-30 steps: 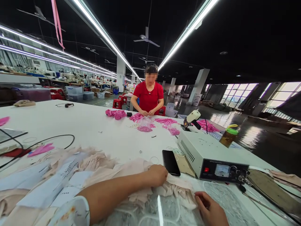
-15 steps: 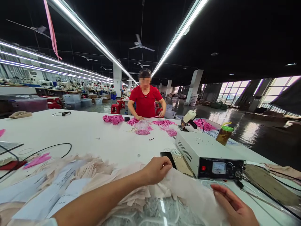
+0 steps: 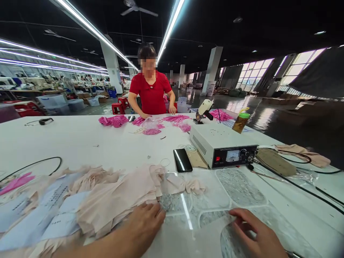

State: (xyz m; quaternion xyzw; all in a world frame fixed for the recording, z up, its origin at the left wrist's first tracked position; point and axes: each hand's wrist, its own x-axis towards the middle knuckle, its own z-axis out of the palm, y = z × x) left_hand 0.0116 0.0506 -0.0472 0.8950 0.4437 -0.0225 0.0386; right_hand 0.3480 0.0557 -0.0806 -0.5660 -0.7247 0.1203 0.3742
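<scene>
A thin, pale, see-through fabric piece (image 3: 193, 238) lies stretched low between my hands, above a clear mat with a grey marbled pattern (image 3: 240, 186). My left hand (image 3: 146, 225) is closed at its left end, fingers curled down and fingertips partly hidden. At the other end, the thumb and fingers of my right hand (image 3: 254, 233) pinch the upper corner. Just left of my left hand spreads a stack of beige fabric pieces (image 3: 115, 193). Two small crumpled beige scraps (image 3: 185, 184) rest on the mat's far part.
White printed paper slips (image 3: 60, 215) lie among the fabric at left. Ahead are a black phone (image 3: 182, 160) and a metal control box (image 3: 223, 143) with cables. A lidded drink bottle (image 3: 241, 123) stands behind it. Across the white table (image 3: 80, 143), a co-worker in red (image 3: 150, 93) handles pink pieces.
Both hands have come lower and nearer, the left one moving down and left from beside the phone. The fabric piece has come down with them, uncovering the phone and mat. The view has tilted down.
</scene>
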